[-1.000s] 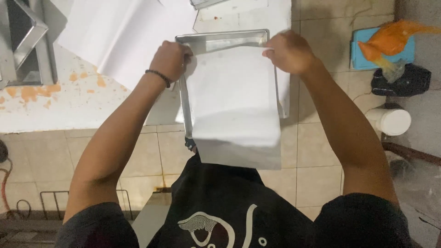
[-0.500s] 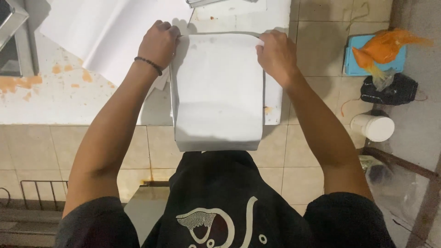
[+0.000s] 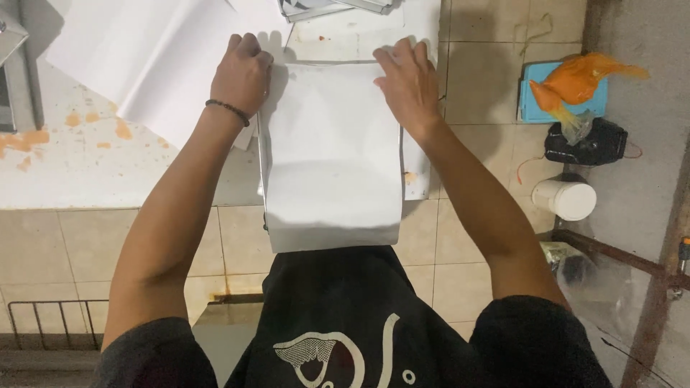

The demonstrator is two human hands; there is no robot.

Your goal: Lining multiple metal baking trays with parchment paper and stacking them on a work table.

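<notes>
A thin, floppy white sheet (image 3: 332, 154) is pressed flat over a stiff metal tray (image 3: 260, 154) at the desk (image 3: 65, 172) edge by left hand (image 3: 243, 74) and right hand (image 3: 407, 82), fingers spread open at its far corners (nothing gripped), best held by edges.

Premises appear to be a small workshop or back-room work area. Evidence: beige tiled floor (image 3: 86, 244), a worn white worktop (image 3: 72, 165) with orange stains, metal trays (image 3: 323, 7) at its far edge, and rusted metal framing (image 3: 647, 287) beside a white plastic tub (image 3: 564, 199).
</notes>
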